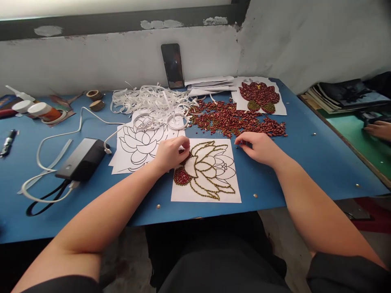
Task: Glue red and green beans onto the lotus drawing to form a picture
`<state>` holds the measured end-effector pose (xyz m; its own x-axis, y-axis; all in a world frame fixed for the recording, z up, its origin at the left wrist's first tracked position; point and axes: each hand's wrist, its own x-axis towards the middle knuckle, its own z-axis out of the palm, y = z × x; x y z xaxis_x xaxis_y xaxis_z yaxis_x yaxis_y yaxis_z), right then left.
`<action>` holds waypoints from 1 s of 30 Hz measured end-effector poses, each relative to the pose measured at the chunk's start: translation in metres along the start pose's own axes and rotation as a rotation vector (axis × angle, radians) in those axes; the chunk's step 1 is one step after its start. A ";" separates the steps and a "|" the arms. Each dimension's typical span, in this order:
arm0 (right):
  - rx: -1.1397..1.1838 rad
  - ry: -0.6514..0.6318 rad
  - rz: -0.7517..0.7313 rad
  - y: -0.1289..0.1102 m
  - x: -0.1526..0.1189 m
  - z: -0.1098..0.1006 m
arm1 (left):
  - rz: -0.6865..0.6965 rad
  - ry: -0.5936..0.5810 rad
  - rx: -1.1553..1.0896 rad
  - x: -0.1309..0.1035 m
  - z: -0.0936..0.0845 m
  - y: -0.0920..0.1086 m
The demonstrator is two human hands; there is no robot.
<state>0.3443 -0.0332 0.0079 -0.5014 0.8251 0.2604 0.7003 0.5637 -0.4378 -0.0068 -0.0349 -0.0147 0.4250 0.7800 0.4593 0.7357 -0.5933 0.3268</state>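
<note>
A white sheet with a flower outline (207,191) lies in front of me, many of its lines covered with green beans. Red beans fill a rounded patch (182,177) at its left side. Over the sheet's upper left edge is my left hand (173,152), its fingers curled together; anything between them is hidden. Just off the sheet's right edge, my right hand (259,147) has thumb and forefinger bent close together, and I cannot make out what they hold. Beyond both hands spreads a pile of red and green beans (226,120).
A finished bean flower (259,97) lies at the back right. Paper strips (146,97), printed flower sheets (140,142), a phone (172,65) and a power bank (82,158) with cables are on the blue table (146,215). Another person's hand (378,129) shows at right.
</note>
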 end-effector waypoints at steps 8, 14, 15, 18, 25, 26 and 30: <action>0.033 -0.053 -0.002 0.001 0.002 0.006 | -0.001 -0.006 0.002 0.000 0.000 0.000; 0.040 -0.012 0.043 -0.006 0.003 0.011 | -0.015 -0.021 0.000 0.001 -0.001 0.001; 0.054 0.013 0.066 -0.009 0.004 0.013 | -0.017 -0.023 0.001 0.001 -0.001 0.000; 0.121 0.090 0.137 -0.023 0.005 0.022 | -0.018 -0.019 0.009 0.001 0.000 0.000; 0.180 0.149 0.206 -0.039 0.009 0.040 | -0.019 -0.019 0.018 0.000 0.001 0.000; 0.179 0.151 0.211 -0.039 0.010 0.041 | -0.022 -0.023 0.015 0.000 0.001 0.000; 0.172 0.147 0.217 -0.038 0.010 0.042 | -0.032 -0.042 0.006 0.001 0.000 0.001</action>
<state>0.2919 -0.0482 -0.0090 -0.2616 0.9291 0.2614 0.6807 0.3696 -0.6325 -0.0058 -0.0348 -0.0145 0.4229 0.8066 0.4131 0.7525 -0.5666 0.3359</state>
